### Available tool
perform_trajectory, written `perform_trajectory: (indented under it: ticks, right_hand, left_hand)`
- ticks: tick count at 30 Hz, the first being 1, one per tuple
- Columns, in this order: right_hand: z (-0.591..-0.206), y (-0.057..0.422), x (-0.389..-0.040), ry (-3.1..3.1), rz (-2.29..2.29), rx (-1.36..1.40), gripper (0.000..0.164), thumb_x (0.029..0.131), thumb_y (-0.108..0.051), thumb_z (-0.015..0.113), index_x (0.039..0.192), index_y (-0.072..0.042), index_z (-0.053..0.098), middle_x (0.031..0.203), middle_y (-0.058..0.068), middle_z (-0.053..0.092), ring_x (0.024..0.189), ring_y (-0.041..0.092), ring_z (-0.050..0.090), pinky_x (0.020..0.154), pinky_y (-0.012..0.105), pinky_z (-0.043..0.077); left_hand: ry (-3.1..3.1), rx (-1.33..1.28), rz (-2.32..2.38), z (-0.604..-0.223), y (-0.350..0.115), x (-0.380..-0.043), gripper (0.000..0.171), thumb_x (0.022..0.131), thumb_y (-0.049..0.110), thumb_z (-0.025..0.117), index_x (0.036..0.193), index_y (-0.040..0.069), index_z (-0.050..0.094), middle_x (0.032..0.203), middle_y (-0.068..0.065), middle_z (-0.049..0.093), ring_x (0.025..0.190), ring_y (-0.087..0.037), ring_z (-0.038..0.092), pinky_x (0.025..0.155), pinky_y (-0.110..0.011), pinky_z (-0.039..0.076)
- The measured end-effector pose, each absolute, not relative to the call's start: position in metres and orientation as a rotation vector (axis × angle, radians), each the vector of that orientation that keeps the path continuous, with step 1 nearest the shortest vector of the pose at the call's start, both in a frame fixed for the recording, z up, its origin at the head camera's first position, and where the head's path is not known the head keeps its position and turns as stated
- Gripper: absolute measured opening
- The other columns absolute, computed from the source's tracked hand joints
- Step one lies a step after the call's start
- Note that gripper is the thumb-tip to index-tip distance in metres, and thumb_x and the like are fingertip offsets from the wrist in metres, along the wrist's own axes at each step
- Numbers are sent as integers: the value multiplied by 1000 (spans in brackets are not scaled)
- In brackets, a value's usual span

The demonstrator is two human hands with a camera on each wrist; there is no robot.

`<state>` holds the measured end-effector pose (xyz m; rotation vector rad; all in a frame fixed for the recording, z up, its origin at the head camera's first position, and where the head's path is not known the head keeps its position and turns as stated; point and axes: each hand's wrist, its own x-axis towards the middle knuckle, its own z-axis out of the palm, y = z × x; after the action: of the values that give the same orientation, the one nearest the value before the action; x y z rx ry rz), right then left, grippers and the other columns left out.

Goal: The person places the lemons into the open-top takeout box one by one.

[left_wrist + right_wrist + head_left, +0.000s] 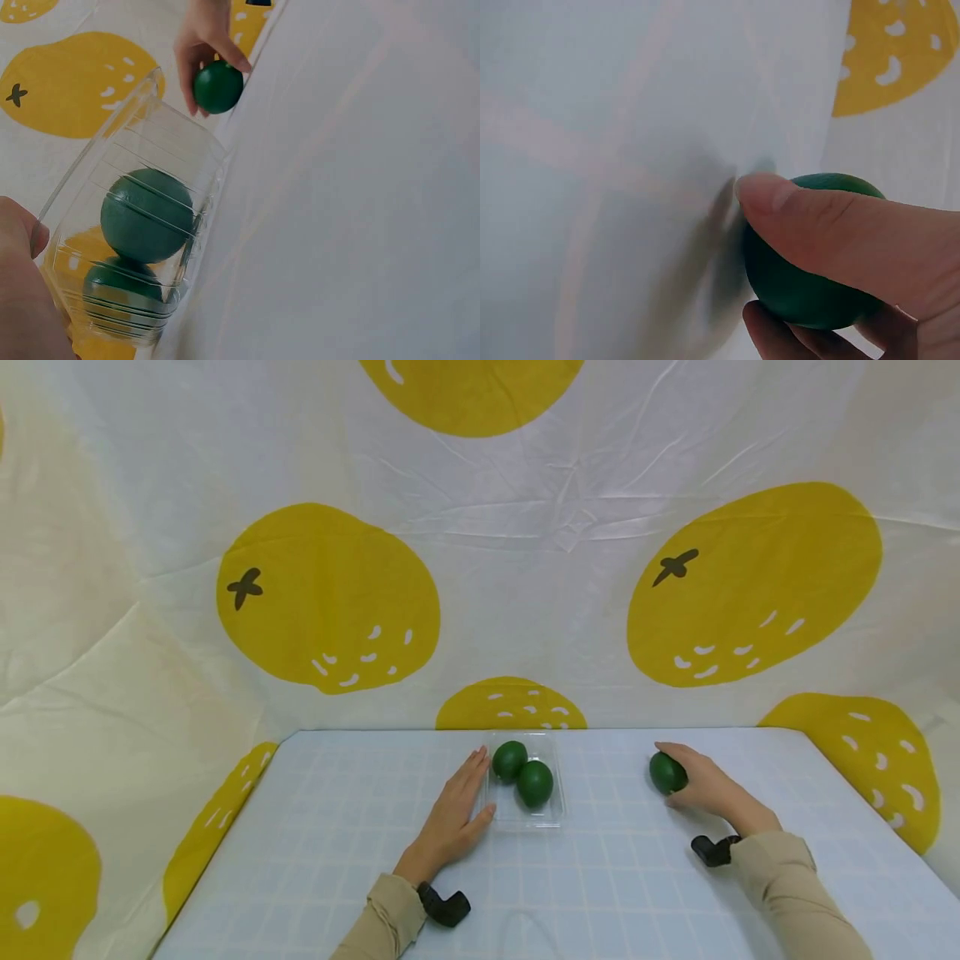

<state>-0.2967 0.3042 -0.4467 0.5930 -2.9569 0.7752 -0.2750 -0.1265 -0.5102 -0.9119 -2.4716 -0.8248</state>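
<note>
A clear plastic box point(525, 818) sits toward the back of the table with two dark green round fruits in it, one green fruit point(510, 762) at its upper left and another green fruit point(536, 783) against it. My left hand point(452, 818) rests along the box's left side, fingers straight, thumb at the near left corner. Off to the right, my right hand point(708, 787) grips a third green fruit point(666, 773) between thumb and fingers. In the right wrist view the thumb lies across this held fruit point(802, 289), fingers curled beneath.
A pale blue checked cloth covers the table point(615, 877). Behind it hangs a white curtain point(525, 610) printed with big yellow fruits. Black wrist cameras sit on both wrists, the left camera point(444, 906) and the right camera point(712, 851) close above the cloth.
</note>
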Motion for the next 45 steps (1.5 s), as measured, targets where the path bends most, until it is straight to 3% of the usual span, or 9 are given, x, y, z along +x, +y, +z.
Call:
perform_trajectory:
  ticks: [8,16,20,24,27,31,33,39,45]
  right_hand:
    - [-453,310,-287,-2953,1000,341,88,74,-17,86,146,3,40,142,37,39,121,56,44,92,68,42]
    - [-460,313,-282,-2886,1153,248,88,75,-17,86,147,0,38,139,38,40,114,54,50,87,59,49]
    - [-461,312,-283,-2815,1252,256,88,76,-15,85,149,-1,38,140,35,42,114,50,52,84,48,51]
    - [-460,312,-284,-2726,1385,244,87,79,-14,84,151,-4,36,146,28,39,122,46,49,82,26,50]
    - [-457,311,-285,-2666,1472,207,86,81,-17,82,151,-7,35,150,22,36,125,32,51,80,16,46]
    - [-451,304,-286,-2565,1589,160,82,83,-21,81,151,-12,36,150,16,37,113,4,53,82,14,44]
    - [-446,297,-286,-2492,1672,151,79,84,-20,80,150,-15,37,150,12,37,109,-2,51,83,14,45]
    - [-431,274,-287,-2221,1942,227,71,84,-3,77,145,-15,41,144,1,41,115,6,49,85,12,49]
    - [-414,249,-290,-2128,2000,355,72,81,6,76,143,-6,39,142,4,42,115,11,52,86,16,51]
  left_hand:
    - [-2502,-906,-842,-508,-126,-274,69,98,32,45,156,2,24,166,-6,15,151,-22,14,120,-46,19]
    - [-2496,-913,-832,-508,-127,-275,69,98,32,46,156,2,25,165,-8,16,151,-23,14,120,-46,19]
    - [-2487,-914,-827,-508,-127,-275,69,97,31,46,156,1,25,165,-9,17,151,-24,16,119,-48,21]
    - [-2475,-916,-834,-509,-127,-275,68,97,30,47,155,1,26,164,-10,19,151,-26,17,118,-49,22]
    - [-2464,-921,-840,-510,-126,-275,68,97,30,47,155,0,27,164,-11,19,150,-26,18,118,-51,22]
    - [-2462,-922,-833,-511,-126,-276,69,97,31,47,155,0,26,164,-11,19,150,-26,17,118,-50,22]
    - [-2459,-919,-826,-511,-127,-276,69,97,31,47,155,0,26,164,-11,19,150,-26,18,118,-51,23]
    - [-2462,-919,-820,-510,-127,-276,69,97,29,49,155,0,27,164,-11,20,150,-27,19,117,-52,25]
    - [-2481,-909,-813,-509,-127,-275,68,97,28,49,155,0,27,164,-10,19,150,-26,18,118,-51,24]
